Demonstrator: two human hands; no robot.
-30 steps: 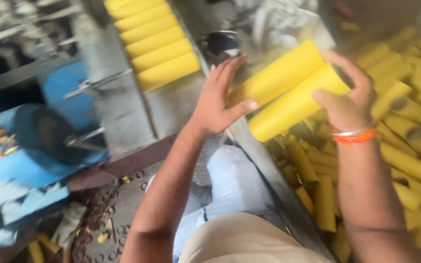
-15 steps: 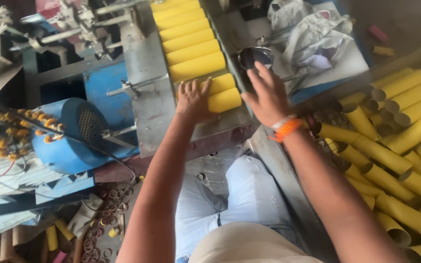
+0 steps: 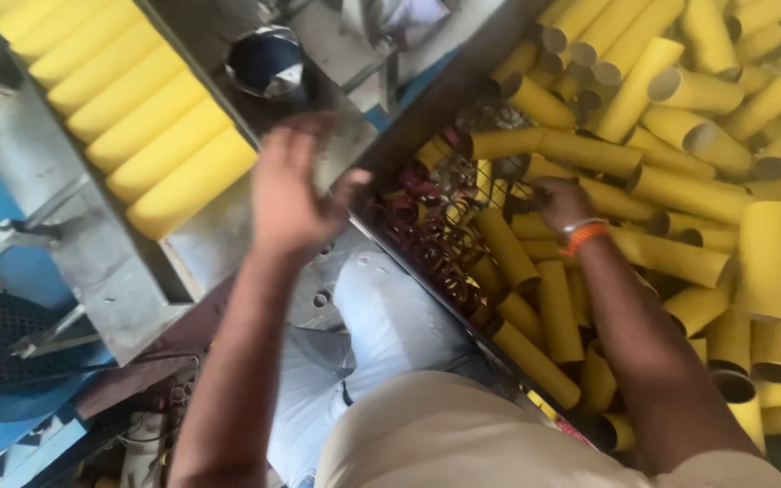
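Observation:
My left hand point(image 3: 296, 185) hovers open and blurred, fingers spread, over the grey metal chute point(image 3: 124, 271), holding nothing. A row of several yellow cardboard tubes point(image 3: 137, 126) lies side by side on that chute, just left of the hand. My right hand point(image 3: 558, 201), with an orange band on the wrist, reaches into the big heap of yellow tubes point(image 3: 698, 136) on the right. Its fingers curl over one yellow tube point(image 3: 621, 201) lying in the heap; the fingertips are hidden among the tubes.
A round dark metal tin point(image 3: 268, 59) stands beyond my left hand. A wire mesh wall point(image 3: 449, 217) with reddish rings edges the heap. A blue machine housing point(image 3: 2, 361) sits at lower left. My legs point(image 3: 363, 334) fill the gap between chute and heap.
Both hands carried two yellow tubes to the chute and set them at the end of the row. The right hand has since swung right into the heap; the left hand has lifted off.

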